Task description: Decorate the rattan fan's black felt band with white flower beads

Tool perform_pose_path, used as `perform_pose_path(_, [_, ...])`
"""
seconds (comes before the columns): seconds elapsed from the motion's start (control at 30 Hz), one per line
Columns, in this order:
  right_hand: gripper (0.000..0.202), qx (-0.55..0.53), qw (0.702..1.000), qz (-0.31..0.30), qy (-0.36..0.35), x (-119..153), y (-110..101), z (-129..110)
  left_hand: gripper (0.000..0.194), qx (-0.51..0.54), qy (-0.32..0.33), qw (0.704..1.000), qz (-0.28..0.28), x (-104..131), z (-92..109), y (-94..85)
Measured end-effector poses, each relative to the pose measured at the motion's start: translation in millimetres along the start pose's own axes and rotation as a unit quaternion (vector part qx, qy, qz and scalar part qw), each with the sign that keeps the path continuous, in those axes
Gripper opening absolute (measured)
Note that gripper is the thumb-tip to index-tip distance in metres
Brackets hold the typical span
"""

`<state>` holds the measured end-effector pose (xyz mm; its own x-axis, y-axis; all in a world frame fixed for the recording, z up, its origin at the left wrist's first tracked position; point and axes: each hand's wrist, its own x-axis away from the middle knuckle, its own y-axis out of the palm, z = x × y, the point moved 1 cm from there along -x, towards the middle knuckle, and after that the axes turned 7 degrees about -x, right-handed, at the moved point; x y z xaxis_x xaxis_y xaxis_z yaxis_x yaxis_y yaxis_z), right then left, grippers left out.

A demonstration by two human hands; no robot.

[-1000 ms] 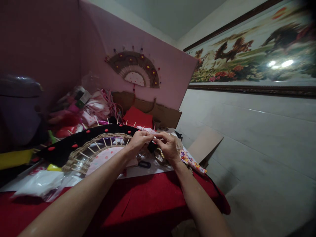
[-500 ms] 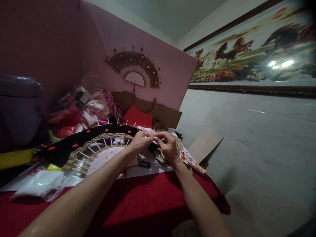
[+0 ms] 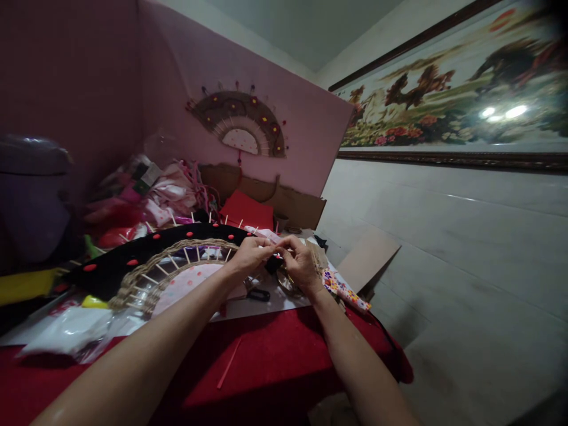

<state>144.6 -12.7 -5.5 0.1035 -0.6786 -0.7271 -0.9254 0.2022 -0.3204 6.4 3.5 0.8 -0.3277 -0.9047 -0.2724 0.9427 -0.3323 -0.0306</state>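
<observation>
My left hand (image 3: 254,255) and my right hand (image 3: 298,260) meet fingertip to fingertip over the right end of a large handmade fan. Both are closed in a pinch; whatever lies between the fingers is too small to make out. The fan's black fabric band (image 3: 171,238) carries red dots, with pale sticks poking past its upper edge. Below it run a braided rope band (image 3: 142,269) and a pale pink dotted half-circle (image 3: 189,286), partly covered by my left forearm. Beneath my hands is a black-handled tool (image 3: 258,294), perhaps scissors, beside a round roll (image 3: 286,283).
A red cloth (image 3: 275,349) covers the table, with a thin red strip (image 3: 229,364) on it. A bag of white material (image 3: 66,331) lies left; flowered fabric (image 3: 344,290) lies right. Behind are red sheets (image 3: 246,210), heaped pink fabric (image 3: 171,186) and a finished-looking fan (image 3: 242,121) on a pink panel.
The view has shifted very slightly. My hands stay together in nearly the same place, fingers moving a little. The thin strip on the red cloth now shows more brightly.
</observation>
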Motion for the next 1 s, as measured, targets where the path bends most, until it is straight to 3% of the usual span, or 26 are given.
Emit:
perform_pose_path(0.17, [0.011,-0.071,0.996,0.039,0.045,1.1,2.0,-1.2,0.014,-0.005,0.011,0.997,0.071,-4.1,0.1,0.7])
perform_pose_path(0.33, [0.019,-0.209,0.967,0.129,0.071,-3.0,-2.7,0.0,0.01,0.01,0.013,0.991,0.135,-5.9,1.2,-9.4])
perform_pose_path(0.53, [0.025,-0.224,0.962,0.116,0.103,-5.6,-6.0,3.7,0.012,0.033,0.011,0.992,0.121,-5.4,0.4,-10.8])
perform_pose_path(1.0, [0.021,-0.237,0.963,0.08,0.098,-4.5,-3.1,6.1,0.012,0.1,-0.028,0.992,0.078,-0.9,5.4,-7.1])
